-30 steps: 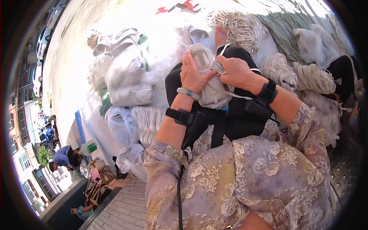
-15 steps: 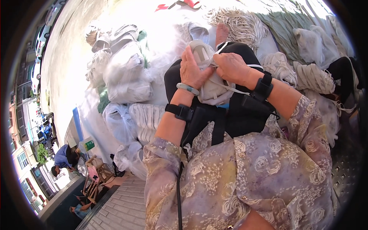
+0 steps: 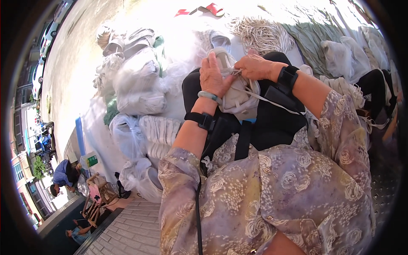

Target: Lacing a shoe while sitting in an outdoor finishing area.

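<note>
A pale beige sneaker rests on my lap over dark cloth, its toe pointing away from me. My left hand grips the shoe's left side, thumb across the tongue area and fingers along the upper. At the eyelets, my right hand pinches a white shoelace between thumb and fingertips. One loose length of the lace trails over the shoe and down to the right beneath my right wrist. The exact eyelet at my fingertips is too small to make out.
Beyond my knees lies a bundle of pale laces. Plastic-wrapped bundles and a row of pale shoes are on the left. More bagged goods lie at right. Red-handled scissors are at the far edge. Another person bends at far left.
My right hand has turned and shifted slightly, its wrist higher. The lace loop that stood up above the shoe is gone, and the loose lace now trails farther right.
</note>
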Available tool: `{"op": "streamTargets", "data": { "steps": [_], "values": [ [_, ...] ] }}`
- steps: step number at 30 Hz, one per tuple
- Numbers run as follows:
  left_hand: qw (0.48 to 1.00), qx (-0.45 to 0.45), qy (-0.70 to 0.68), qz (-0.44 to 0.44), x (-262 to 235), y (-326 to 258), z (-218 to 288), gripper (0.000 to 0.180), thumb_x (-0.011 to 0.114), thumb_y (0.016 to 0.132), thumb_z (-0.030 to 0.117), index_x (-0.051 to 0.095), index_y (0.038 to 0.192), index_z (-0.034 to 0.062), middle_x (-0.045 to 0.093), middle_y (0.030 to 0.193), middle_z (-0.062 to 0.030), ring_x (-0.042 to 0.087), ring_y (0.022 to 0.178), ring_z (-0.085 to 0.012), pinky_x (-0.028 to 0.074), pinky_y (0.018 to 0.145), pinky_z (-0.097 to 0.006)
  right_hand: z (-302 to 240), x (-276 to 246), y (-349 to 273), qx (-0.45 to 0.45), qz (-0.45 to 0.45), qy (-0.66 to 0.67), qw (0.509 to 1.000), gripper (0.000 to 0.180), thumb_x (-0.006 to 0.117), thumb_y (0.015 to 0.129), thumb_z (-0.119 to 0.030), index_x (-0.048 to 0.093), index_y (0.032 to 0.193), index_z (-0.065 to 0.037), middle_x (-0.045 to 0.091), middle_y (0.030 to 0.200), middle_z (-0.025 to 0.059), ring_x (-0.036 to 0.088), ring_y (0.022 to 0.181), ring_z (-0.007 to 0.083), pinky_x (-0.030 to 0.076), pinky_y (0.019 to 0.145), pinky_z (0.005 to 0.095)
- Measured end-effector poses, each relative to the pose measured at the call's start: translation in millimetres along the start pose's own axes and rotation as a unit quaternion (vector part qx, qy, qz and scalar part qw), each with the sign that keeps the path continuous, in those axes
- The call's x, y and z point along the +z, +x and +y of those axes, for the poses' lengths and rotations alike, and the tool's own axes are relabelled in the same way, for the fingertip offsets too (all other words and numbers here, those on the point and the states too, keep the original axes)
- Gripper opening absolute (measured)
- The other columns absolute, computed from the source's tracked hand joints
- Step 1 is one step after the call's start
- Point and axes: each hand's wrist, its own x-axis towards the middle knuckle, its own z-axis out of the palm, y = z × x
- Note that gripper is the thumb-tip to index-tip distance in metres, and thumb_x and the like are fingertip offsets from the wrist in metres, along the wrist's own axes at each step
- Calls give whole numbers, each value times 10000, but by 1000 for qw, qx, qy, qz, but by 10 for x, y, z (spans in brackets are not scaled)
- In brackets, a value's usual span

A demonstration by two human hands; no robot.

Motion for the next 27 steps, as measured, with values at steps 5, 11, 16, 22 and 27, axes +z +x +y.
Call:
{"op": "streamTargets", "data": {
  "steps": [5, 11, 16, 22, 27],
  "values": [
    [996, -50, -71, -37, 111, 17, -13, 965, 770, 596, 288, 211, 1331, 8, 369, 1238, -215, 424, 1096, -392, 380, 919, -419, 85, -4, 0, 7, -18, 55, 998, 189, 504, 661, -116, 615, 754, 5, 605, 756, 219, 582, 774, 384, 446, 688, 432],
    [996, 11, 83, 19, 98, 38, 104, 809, 772, 567, 301, 361, 1208, 28, 411, 1202, -168, 450, 1058, -342, 369, 859, -439, 197, 44, -51, 60, -22, 181, 981, 234, 509, 661, -126, 639, 811, -2, 622, 781, 213, 597, 780, 363, 456, 699, 411],
    [972, 158, 168, 35, 28, 53, 272, 398, 727, 593, 278, 515, 877, 98, 504, 936, -91, 506, 887, -286, 382, 714, -409, 340, 160, -23, 19, 20, 163, 986, 243, 518, 661, -122, 645, 830, -3, 626, 776, 208, 603, 772, 341, 459, 696, 391],
    [945, 241, 218, 34, 178, 63, 234, 89, 599, 706, 179, 555, 750, 116, 521, 737, -66, 557, 695, -262, 387, 607, -410, 261, 83, -56, 27, -9, 183, 983, 224, 516, 662, -120, 633, 802, 9, 615, 758, 215, 599, 759, 341, 456, 692, 386],
    [931, 276, 239, 0, 224, 127, 181, 39, 540, 737, 123, 557, 766, 105, 530, 726, -85, 568, 629, -275, 411, 548, -410, 301, 158, 21, 36, 10, 192, 981, 199, 521, 669, -126, 624, 770, 12, 613, 758, 217, 597, 772, 356, 453, 696, 398]
  ]
}}
